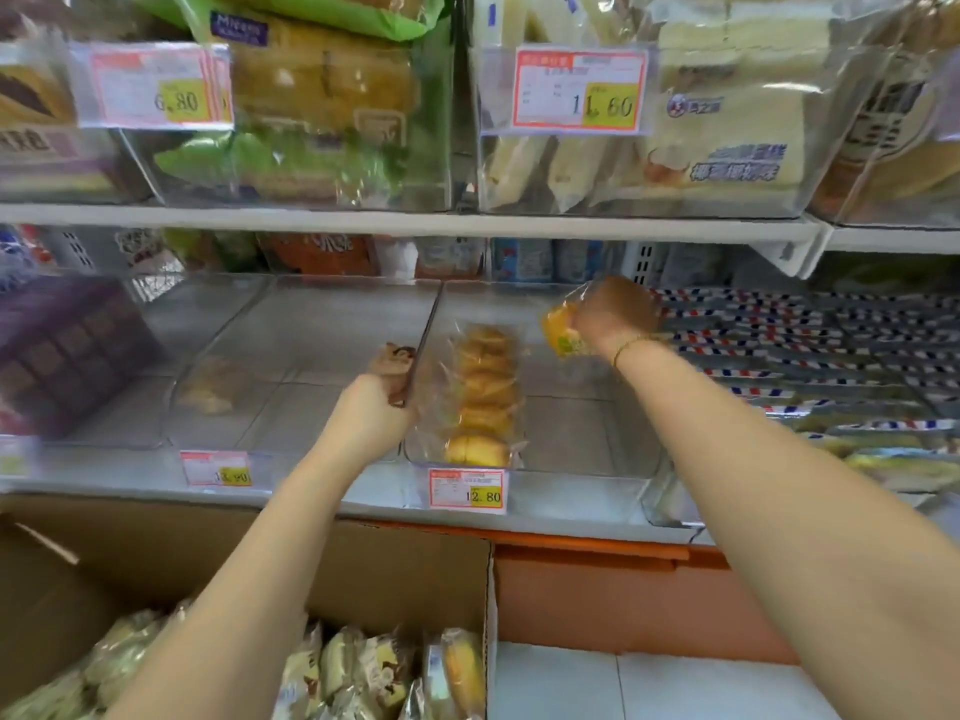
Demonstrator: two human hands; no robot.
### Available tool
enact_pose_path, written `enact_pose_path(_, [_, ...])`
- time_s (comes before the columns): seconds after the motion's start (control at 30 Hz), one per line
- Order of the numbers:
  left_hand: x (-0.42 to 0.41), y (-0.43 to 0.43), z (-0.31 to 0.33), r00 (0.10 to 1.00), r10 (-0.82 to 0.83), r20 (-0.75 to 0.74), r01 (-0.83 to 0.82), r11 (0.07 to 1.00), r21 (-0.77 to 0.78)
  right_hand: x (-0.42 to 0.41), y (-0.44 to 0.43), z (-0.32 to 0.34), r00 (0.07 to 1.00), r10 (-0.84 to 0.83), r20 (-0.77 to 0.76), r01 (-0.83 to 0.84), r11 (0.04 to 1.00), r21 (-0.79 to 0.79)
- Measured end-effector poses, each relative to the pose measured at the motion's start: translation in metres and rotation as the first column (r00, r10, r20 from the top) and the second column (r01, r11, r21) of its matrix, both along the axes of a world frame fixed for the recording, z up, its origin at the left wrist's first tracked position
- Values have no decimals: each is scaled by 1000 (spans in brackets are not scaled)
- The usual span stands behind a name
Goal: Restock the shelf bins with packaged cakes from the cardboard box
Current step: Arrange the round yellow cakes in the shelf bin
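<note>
Noting our left hand (pixel 371 413) at frame centre, fingers curled round a brown-wrapped cake (pixel 397 362) by the bin divider (pixel 431 324), our right hand (pixel 615 314) clenched on a yellow packaged cake (pixel 561 330) above the clear bin (pixel 571 439), one cake pack (pixel 483 397) lying inside, cardboard box (pixel 389 569) lower left.

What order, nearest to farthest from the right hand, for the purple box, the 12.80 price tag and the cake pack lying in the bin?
1. Cake pack, lying just left of the right hand.
2. 12.80 price tag, lower left, on the bin front.
3. Purple box, far left.
</note>
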State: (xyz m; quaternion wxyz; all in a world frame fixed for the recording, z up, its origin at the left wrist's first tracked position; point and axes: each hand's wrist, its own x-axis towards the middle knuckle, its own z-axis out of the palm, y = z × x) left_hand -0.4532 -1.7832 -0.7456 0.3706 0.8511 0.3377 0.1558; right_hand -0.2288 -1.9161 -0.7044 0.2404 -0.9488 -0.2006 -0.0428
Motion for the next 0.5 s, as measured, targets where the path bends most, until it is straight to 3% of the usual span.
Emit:
enact_pose_path(0.13, [-6, 6, -4, 999, -37, 0, 37, 998, -51, 30, 20, -13, 1000, -4, -27, 0, 990, -143])
enact_pose_path(0.5, [-8, 12, -9, 993, -69, 98, 87, 977, -193, 41, 39, -48, 985, -38, -167, 11, 987, -160])
